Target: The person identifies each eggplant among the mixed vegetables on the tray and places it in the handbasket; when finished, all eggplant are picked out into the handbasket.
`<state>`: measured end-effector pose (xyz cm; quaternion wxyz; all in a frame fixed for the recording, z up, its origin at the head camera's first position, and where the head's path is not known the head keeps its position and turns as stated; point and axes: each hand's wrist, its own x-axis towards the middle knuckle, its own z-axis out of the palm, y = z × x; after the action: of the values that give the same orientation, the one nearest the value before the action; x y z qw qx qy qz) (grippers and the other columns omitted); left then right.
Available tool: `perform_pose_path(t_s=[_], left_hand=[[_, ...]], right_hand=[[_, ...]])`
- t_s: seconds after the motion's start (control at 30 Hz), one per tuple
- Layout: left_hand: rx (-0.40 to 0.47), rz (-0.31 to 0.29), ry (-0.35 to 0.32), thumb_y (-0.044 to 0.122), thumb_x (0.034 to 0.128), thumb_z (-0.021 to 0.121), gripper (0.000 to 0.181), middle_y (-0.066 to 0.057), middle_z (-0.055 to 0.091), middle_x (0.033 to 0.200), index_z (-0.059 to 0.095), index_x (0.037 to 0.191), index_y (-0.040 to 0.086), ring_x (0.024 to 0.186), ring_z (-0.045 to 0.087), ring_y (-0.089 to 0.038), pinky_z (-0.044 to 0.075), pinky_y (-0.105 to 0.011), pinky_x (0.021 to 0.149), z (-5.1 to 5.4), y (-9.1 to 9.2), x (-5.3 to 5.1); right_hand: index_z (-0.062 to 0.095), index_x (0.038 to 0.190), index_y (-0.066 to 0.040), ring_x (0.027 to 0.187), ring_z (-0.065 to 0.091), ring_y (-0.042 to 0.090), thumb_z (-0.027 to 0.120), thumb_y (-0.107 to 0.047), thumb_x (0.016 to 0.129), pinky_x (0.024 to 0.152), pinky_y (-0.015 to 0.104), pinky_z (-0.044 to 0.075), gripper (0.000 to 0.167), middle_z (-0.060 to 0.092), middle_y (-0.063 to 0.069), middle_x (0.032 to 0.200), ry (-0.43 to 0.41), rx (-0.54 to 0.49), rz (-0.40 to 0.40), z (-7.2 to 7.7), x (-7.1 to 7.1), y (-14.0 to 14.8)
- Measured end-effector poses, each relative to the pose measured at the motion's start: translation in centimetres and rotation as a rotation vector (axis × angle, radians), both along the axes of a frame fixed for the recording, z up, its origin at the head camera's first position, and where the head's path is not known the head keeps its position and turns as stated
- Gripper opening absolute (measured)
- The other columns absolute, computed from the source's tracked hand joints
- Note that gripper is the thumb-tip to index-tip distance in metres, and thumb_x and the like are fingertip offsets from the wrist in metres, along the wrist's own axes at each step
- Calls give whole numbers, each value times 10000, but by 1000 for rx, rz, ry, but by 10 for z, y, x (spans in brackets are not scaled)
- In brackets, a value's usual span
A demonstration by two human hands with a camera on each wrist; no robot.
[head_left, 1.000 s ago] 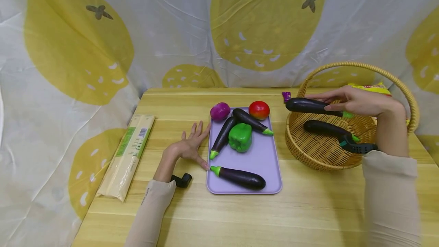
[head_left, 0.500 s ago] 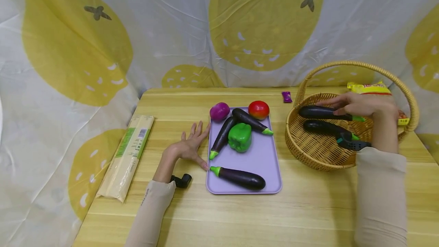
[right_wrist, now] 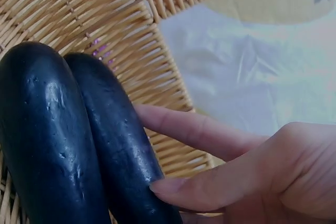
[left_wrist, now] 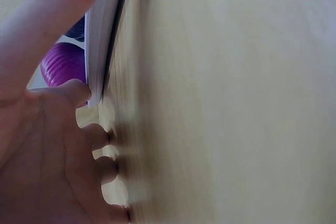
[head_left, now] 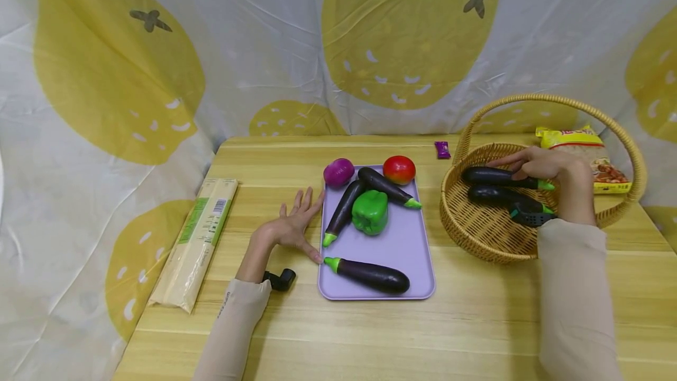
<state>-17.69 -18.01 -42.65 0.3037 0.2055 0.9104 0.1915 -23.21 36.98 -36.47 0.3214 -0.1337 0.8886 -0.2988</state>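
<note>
Right hand (head_left: 552, 166) pinches far eggplant (head_left: 488, 176) inside basket (head_left: 459, 231); best settled flat alongside near eggplant (head_left: 492, 196) before grip loosens.

Bench: a pale yellow, wood-grained bench (head_left: 465, 322) is bearing everything listed here on its flat top.
Middle: a lilac rectangular tray (head_left: 402, 237) with rounded corners and a low rim is lying flat, its short side facing the wearer.
Right: a round, honey-coloured wicker basket (head_left: 462, 233) is standing upright, its tall handle arching overhead, just beside the tray.
Behind the basket: a yellow-and-red printed plastic bag (head_left: 605, 170) is lying partly hidden.
Far edge: a small, shiny purple wrapped packet (head_left: 442, 150) is resting near the basket.
Left: a long, clear plastic packet of cream-coloured contents with a green label (head_left: 198, 240) is lying slantwise, well apart from the tray.
</note>
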Motion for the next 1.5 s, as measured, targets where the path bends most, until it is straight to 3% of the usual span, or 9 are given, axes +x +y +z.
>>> perform_pose_path(t_s=[0.23,0.57,0.73,0.93,1.03,1.13,1.27,1.4,1.5], left_hand=[[4,4,0,481,662,958,1525,-212,-298,1681,-163,1651,180,1558,-305,-401,-167,-713,1220,0,0,1],[-6,-2,1,497,666,953,1523,-205,-298,1683,-166,1651,183,1559,-304,-402,-162,-711,1225,-1,0,0],[-6,1,-1,483,657,960,1527,-200,-300,1683,-161,1652,189,1558,-306,-399,-173,-706,1222,0,1,-1],[1,4,-4,461,656,964,1521,-211,-296,1680,-149,1654,178,1557,-301,-409,-180,-709,1216,1,2,0],[-1,2,-2,461,659,961,1520,-212,-301,1678,-154,1652,176,1556,-304,-408,-181,-704,1218,1,1,1],[2,1,1,461,661,961,1520,-211,-301,1678,-157,1651,178,1556,-305,-408,-182,-702,1219,0,0,1],[9,4,2,462,655,963,1521,-210,-296,1681,-149,1654,184,1558,-301,-407,-182,-703,1219,0,0,0],[4,4,3,467,654,962,1521,-210,-295,1681,-147,1654,184,1560,-296,-408,-178,-702,1221,0,0,1],[3,3,1,465,658,961,1520,-209,-300,1679,-154,1652,184,1558,-298,-409,-180,-697,1222,0,0,1]], right_hand=[[429,1533,30,1362,519,487,499,-11,1033,1139,631,429,506,451,355,1532,-12,-32,-44,-11,-6,4],[526,1477,28,1281,618,332,474,21,1016,1043,513,547,464,599,299,1426,30,3,-61,-16,-11,6],[426,1530,53,1296,597,455,479,-25,1049,1094,620,474,490,593,323,1417,75,26,-69,-12,-7,3],[304,1603,21,1425,419,544,481,-194,1107,1135,715,358,569,446,338,1546,106,-12,-82,9,6,-11],[303,1614,-5,1460,402,494,480,-262,1112,1145,638,399,591,406,303,1594,119,-49,-66,23,14,-26],[327,1615,-47,1447,449,420,498,-316,1105,1077,393,509,602,443,251,1596,171,-59,-35,39,27,-44],[368,1613,-156,1425,505,329,541,-356,1083,946,119,467,592,483,126,1598,248,-90,5,54,47,-72],[400,1593,-289,1392,553,277,572,-367,1067,994,115,440,559,519,6,1574,291,-148,52,54,65,-100],[382,1594,-345,1412,537,244,581,-352,1065,1079,213,462,565,482,-45,1598,301,-191,95,48,75,-116]])
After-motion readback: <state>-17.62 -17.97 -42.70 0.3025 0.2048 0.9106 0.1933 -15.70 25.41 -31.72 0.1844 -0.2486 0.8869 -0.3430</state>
